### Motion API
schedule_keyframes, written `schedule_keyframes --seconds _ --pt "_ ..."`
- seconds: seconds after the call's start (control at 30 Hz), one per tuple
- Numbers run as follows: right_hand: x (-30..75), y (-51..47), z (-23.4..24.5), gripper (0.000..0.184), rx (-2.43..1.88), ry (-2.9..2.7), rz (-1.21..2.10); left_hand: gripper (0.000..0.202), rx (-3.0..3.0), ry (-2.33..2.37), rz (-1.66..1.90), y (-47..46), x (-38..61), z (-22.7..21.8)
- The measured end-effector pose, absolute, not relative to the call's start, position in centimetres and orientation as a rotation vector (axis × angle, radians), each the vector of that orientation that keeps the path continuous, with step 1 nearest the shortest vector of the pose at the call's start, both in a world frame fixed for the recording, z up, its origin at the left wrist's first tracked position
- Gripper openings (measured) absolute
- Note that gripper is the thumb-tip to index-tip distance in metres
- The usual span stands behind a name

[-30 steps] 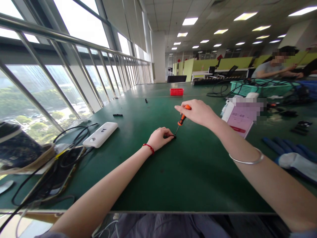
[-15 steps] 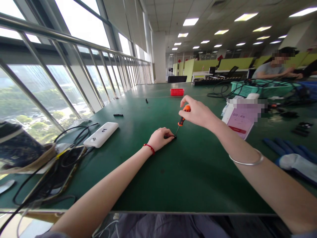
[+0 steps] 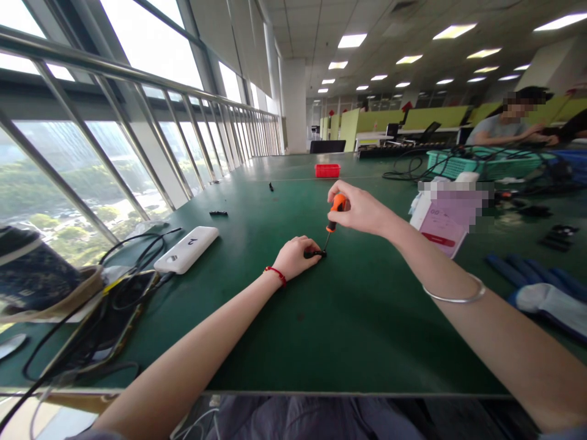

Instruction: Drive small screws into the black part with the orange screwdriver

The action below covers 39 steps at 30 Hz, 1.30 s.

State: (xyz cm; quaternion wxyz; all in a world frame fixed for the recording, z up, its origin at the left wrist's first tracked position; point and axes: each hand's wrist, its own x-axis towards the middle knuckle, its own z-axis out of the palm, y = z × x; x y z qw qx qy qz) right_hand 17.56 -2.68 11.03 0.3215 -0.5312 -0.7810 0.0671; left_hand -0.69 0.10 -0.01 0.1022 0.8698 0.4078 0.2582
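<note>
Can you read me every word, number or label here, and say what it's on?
"2", apparently, tilted, on the white power bank.
"00", then blurred characters, on the pink screen; text on its red button is unreadable.
Faint lettering on the dark patterned container: too blurred.
Screwdriver: no readable text.

here on my head feed, i've got the left hand (image 3: 297, 258) low on the green table (image 3: 348, 342), pinching a small black part (image 3: 314, 253), a red bracelet (image 3: 276, 274) round that wrist. above it, my right hand (image 3: 362, 209) grips an orange-and-black screwdriver (image 3: 339, 205), slightly tilted, shaft down, tip at the part's right end; whether it's seated, i can't tell from here! out left, i see a white power bank (image 3: 187, 250), a black strip (image 3: 219, 213) just beyond. further up, a red basket (image 3: 327, 172); over right, a propped phone (image 3: 444, 223) and a blue-and-white glove (image 3: 545, 297).
</note>
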Motion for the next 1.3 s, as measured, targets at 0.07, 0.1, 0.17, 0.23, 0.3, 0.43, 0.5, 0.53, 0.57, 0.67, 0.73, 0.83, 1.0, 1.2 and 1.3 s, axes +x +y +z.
schedule_keyframes --seconds 0.07,0.1,0.17,0.23,0.3,0.43,0.5,0.53,0.57,0.67,0.73,0.83,1.0,1.2,1.3 --pt "17.3 -2.5 10.5 0.023 -1.396 -2.001 0.183 0.015 2.571 1.196 0.764 0.1 -0.7 0.0" --pt "17.2 -2.4 10.3 0.026 -1.395 -1.981 0.202 0.015 2.571 1.195 0.765 0.1 -0.7 0.0" --pt "16.9 -2.4 10.0 0.027 -1.37 -1.981 0.258 0.015 2.572 1.201 0.765 0.1 -0.7 0.0" --pt "16.8 -2.3 10.0 0.021 -1.323 -2.014 0.304 0.015 2.579 1.205 0.762 0.0 -0.6 0.1" --pt "16.9 -2.2 10.2 0.018 -1.294 -1.99 0.302 0.014 2.583 1.211 0.769 -0.2 -0.7 0.2" --pt "17.9 -1.6 9.2 0.023 -1.242 -1.793 0.132 0.015 2.558 1.233 0.83 -0.4 -0.8 0.4" --pt "18.4 -1.5 7.3 0.02 -1.212 -1.819 0.074 0.015 2.548 1.232 0.895 -0.5 -0.9 0.6" --pt "18.6 -1.6 6.2 0.019 -1.222 -1.865 0.078 0.015 2.543 1.23 0.931 -0.5 -0.9 0.6" --pt "18.7 -1.7 4.9 0.018 -1.24 -1.915 0.099 0.015 2.537 1.227 0.966 -0.6 -0.8 0.7" --pt "18.7 -2.1 1.8 0.017 -1.286 -2.07 0.17 0.014 2.519 1.224 1.023 -0.9 -0.7 0.9" --pt "18.4 -2.2 0.7 0.018 -1.305 -2.098 0.202 0.014 2.521 1.218 1.024 -1.1 -0.6 1.1" --pt "18.1 -2.2 0.5 0.016 -1.322 -2.133 0.202 0.013 2.522 1.205 0.999 -1.2 -0.6 1.2" --pt "18.3 -2.5 0.8 0.018 -1.359 -2.195 0.146 0.015 2.518 1.159 0.861 -0.8 -0.9 1.3" --pt "18.3 -2.7 0.8 0.018 -1.35 -2.235 0.135 0.013 2.427 1.076 0.865 -0.3 -1.4 1.5" --pt "18.2 -2.8 0.8 0.018 -1.348 -2.238 0.127 0.014 2.397 1.041 0.849 -0.3 -1.5 1.8"
